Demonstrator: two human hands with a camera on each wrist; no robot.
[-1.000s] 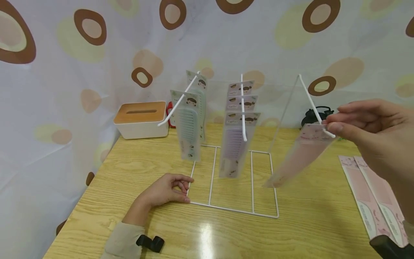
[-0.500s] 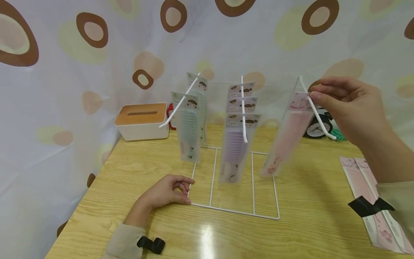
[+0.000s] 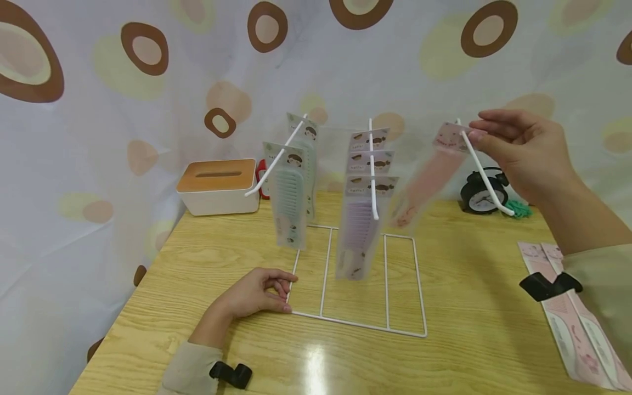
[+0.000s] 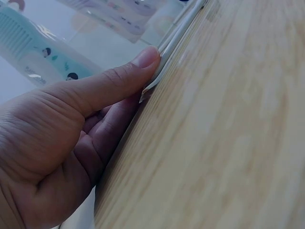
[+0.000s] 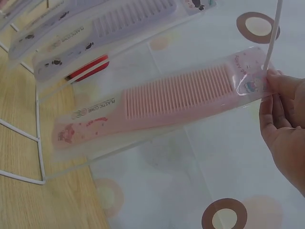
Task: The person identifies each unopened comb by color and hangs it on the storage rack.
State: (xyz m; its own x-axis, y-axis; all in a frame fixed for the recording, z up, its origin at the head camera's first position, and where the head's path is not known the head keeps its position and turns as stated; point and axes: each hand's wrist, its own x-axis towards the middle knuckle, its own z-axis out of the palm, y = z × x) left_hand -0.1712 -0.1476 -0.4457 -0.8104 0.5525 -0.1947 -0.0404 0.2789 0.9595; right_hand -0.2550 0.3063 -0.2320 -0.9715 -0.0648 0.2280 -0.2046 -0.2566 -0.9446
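Observation:
A white wire display rack (image 3: 387, 285) stands on the table with three hooked arms. My left hand (image 3: 259, 292) holds its base at the front left corner, the thumb on the wire in the left wrist view (image 4: 71, 119). My right hand (image 3: 523, 145) pinches the top edge of a pink comb in a clear sleeve (image 3: 429, 170). The comb's card is threaded on the right arm (image 3: 486, 178), near its back end, and the comb slants down to the left. Purple packaged combs (image 3: 359, 225) hang on the middle arm, green ones (image 3: 287, 192) on the left arm.
Two more packaged pink combs (image 3: 568, 312) lie on the table at the right. Behind the rack are a black alarm clock (image 3: 483, 196), a green item (image 3: 519, 209), a white tissue box with a wooden lid (image 3: 217, 189) and a red object (image 3: 263, 178). A patterned cloth (image 3: 163, 120) hangs behind.
My right hand has pushed the pink comb from the front tip of the right arm back along it, and the comb's lower end has swung back. My left hand keeps its place.

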